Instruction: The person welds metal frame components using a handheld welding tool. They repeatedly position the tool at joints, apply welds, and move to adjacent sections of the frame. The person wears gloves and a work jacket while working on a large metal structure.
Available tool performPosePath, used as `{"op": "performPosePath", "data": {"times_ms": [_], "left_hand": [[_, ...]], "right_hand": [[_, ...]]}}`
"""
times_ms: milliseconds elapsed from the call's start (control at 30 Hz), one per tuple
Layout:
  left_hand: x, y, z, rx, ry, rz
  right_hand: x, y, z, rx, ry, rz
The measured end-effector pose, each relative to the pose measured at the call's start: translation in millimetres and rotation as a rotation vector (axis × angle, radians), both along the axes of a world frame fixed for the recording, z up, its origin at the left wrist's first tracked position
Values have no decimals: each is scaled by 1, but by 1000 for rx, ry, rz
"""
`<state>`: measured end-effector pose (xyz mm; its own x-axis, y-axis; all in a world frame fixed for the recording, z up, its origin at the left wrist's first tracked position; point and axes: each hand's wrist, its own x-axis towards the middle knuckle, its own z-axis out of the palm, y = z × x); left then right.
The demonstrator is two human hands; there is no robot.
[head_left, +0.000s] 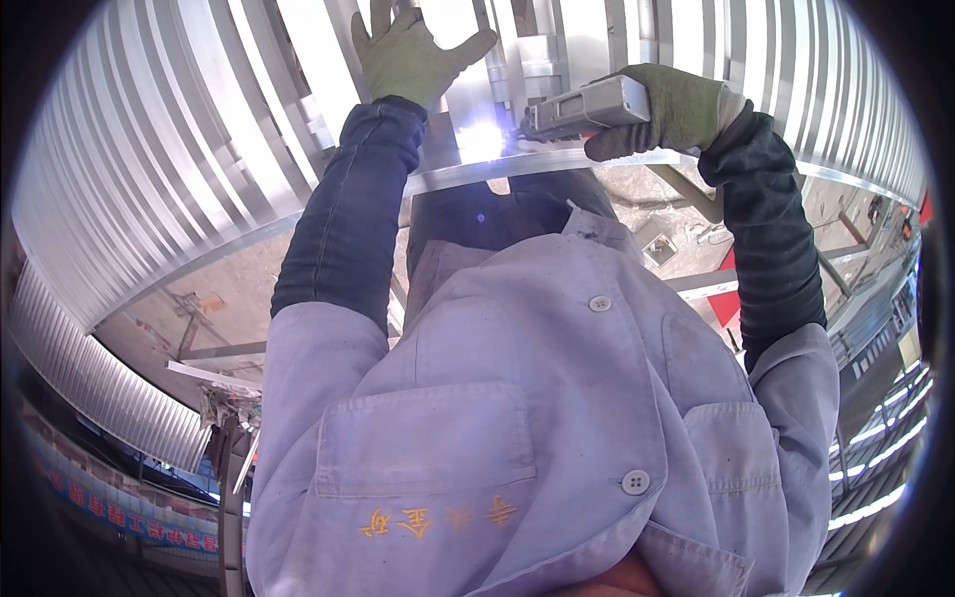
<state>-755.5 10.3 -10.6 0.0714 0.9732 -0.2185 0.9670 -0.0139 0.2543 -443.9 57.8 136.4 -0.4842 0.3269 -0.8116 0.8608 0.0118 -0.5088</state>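
My right hand [676,111], in a dark green-grey work glove, is wrapped round a grey, box-shaped handheld welder [587,107]. Its narrow front points left over the near edge of the metal pieces. At that front burns a blue-white glare [481,142], which hides the spot beneath it. My left hand [408,62], gloved in green, rests on the metal slats [316,50] just beyond the glare. Its fingers are spread, with the thumb stretched to the right; no tool is in it. A long pale metal rail [557,159] runs across below both hands.
Rows of shiny metal profiles [149,169] spread left and right. Another ribbed metal stack [99,368] stands at the lower left. Below the work, the concrete floor [647,194] carries scraps and frame bars. A red piece [729,289] shows near my right sleeve.
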Motion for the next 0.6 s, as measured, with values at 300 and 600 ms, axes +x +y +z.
{"op": "performPosePath", "data": {"times_ms": [300,600], "left_hand": [[17,20,60,-354,79,123],[10,9,40,-229,7,83]], "right_hand": [[24,-7,-21,22,57,-59],[20,4,25,-9,29,-140]]}}
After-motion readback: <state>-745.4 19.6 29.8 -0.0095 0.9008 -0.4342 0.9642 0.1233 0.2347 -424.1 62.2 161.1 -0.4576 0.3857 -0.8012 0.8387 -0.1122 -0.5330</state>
